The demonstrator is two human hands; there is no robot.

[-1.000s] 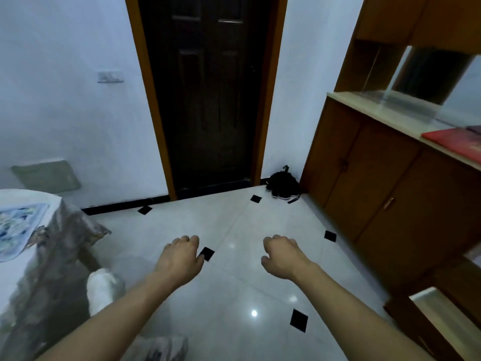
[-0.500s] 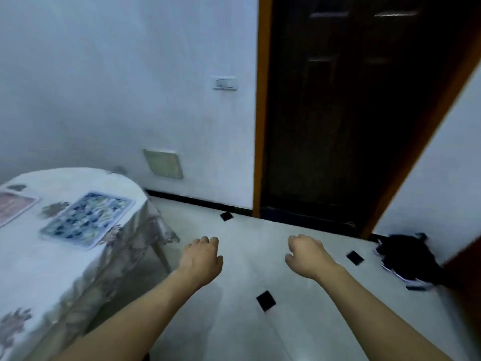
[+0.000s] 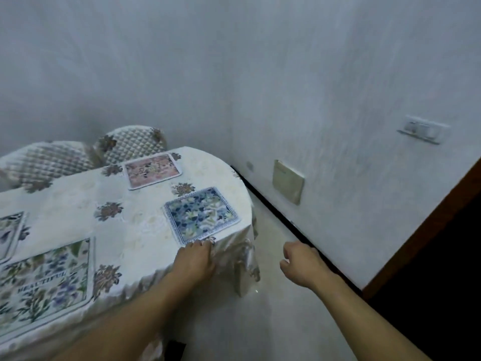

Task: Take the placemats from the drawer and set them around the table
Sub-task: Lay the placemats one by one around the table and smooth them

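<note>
A table (image 3: 145, 214) under a white floral cloth fills the left. Several placemats lie flat on it: a blue floral one (image 3: 201, 214) near the right edge, a pink one (image 3: 152, 171) farther back, a large green-and-blue one (image 3: 44, 285) at the near left, and part of another (image 3: 10, 230) at the left border. My left hand (image 3: 195, 261) hovers palm down over the table's edge, just below the blue mat, holding nothing. Out over the floor, right of the table, my right hand (image 3: 302, 264) is loosely curled and empty.
Two chairs with quilted covers (image 3: 130, 143) stand behind the table against the white wall. A dark door with a wooden frame (image 3: 429, 230) is at the right. A switch plate (image 3: 423, 128) and a low wall panel (image 3: 287, 181) are on the wall.
The view has swung left from the door and cabinet to the table. The table and its mats now fill the left, and my left hand has come over the table's edge.
</note>
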